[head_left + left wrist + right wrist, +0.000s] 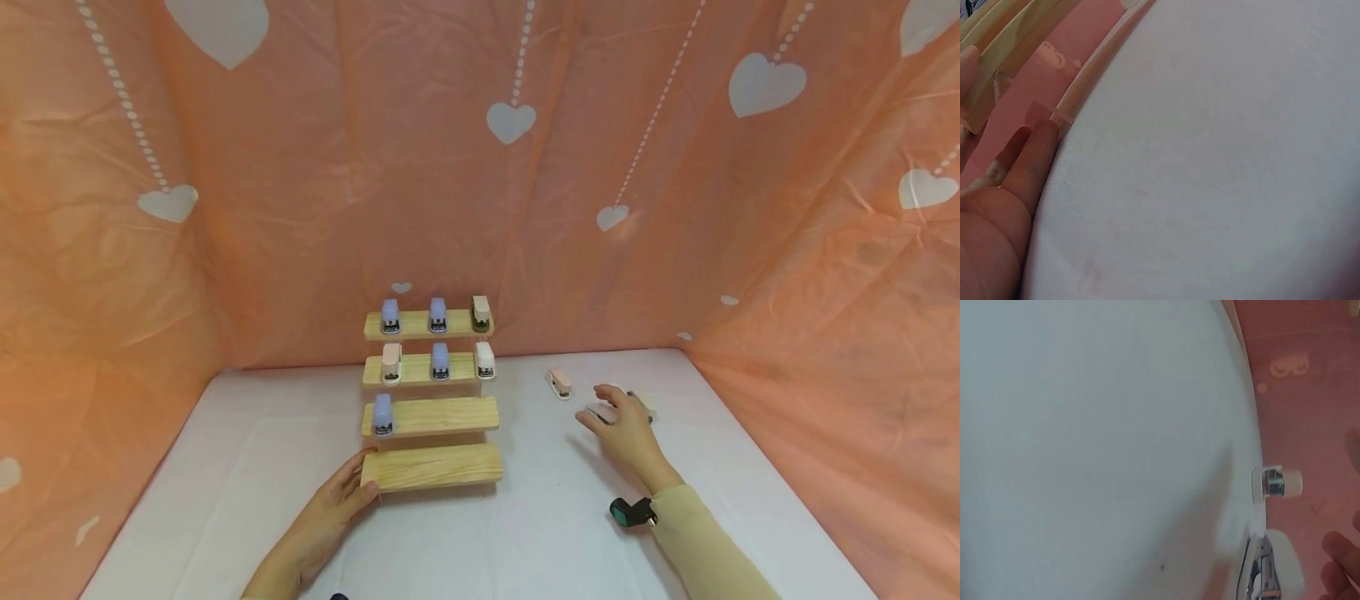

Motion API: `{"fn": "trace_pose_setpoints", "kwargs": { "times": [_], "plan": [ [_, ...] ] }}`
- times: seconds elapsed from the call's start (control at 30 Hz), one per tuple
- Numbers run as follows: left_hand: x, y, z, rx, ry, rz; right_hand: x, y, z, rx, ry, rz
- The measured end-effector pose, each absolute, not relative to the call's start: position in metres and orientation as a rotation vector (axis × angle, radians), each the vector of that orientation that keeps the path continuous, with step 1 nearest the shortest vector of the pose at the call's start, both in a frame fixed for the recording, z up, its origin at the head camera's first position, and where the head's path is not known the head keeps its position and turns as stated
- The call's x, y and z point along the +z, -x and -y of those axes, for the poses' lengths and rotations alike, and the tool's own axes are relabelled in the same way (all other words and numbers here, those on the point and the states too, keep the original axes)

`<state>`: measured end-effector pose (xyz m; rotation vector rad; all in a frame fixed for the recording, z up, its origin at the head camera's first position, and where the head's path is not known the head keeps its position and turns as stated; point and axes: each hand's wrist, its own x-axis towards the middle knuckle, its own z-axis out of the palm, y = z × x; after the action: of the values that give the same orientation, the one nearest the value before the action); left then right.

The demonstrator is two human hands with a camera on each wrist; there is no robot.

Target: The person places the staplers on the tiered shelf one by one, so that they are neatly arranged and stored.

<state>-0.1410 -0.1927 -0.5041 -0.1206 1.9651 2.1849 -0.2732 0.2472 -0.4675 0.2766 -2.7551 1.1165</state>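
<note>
My left hand (333, 508) holds the left end of a stepped wooden display rack (435, 468), its thumb by the lowest shelf's front. In the left wrist view, the fingers of that hand (997, 212) lie along the rack's side. My right hand (626, 429) hovers over the right of the table, thumb and fingers spread around a pale mini stapler (602, 413), without a visible grip. The right wrist view shows a white stapler (1279, 569) near the fingertips of this hand (1342, 562). A pink stapler (559, 383) lies left of the hand; a cream one (642, 406) is partly hidden behind it.
Several mini staplers stand on the upper shelves, including a lavender one (382, 414) on the third shelf and a white one (484, 360) on the second. A white cloth covers the table (525, 542). An orange curtain (420, 192) with hearts encloses the back and sides.
</note>
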Motion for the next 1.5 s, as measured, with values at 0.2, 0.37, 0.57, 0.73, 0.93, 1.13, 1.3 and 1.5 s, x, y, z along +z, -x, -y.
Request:
{"fn": "trace_pose_setpoints", "kwargs": {
  "times": [0.2, 0.37, 0.57, 0.73, 0.93, 1.13, 1.3, 1.5],
  "plan": [
    [-0.504, 0.141, 0.193, 2.177, 0.12, -1.976, -0.471, 0.277, -0.254, 1.131, -0.265, 2.751],
    [-0.505, 0.14, 0.193, 2.175, 0.124, -1.97, -0.475, 0.279, -0.258, 1.175, -0.235, 2.76],
    [-0.507, 0.141, 0.193, 2.178, 0.128, -1.966, -0.478, 0.281, -0.26, 1.25, -0.218, 2.755],
    [-0.509, 0.141, 0.194, 2.187, 0.138, -1.948, -0.481, 0.283, -0.262, 1.293, -0.198, 2.786],
    [-0.508, 0.141, 0.194, 2.205, 0.111, -1.94, -0.483, 0.283, -0.262, 1.3, -0.125, 2.882],
    [-0.507, 0.141, 0.193, 2.218, 0.111, -1.933, -0.485, 0.282, -0.263, 1.311, -0.085, 2.921],
    [-0.507, 0.141, 0.193, 2.212, 0.109, -1.927, -0.485, 0.28, -0.262, 1.327, -0.098, 2.904],
    [-0.507, 0.141, 0.194, 2.192, 0.103, -1.947, -0.484, 0.28, -0.263, 1.312, -0.064, 2.915]
  ]
}}
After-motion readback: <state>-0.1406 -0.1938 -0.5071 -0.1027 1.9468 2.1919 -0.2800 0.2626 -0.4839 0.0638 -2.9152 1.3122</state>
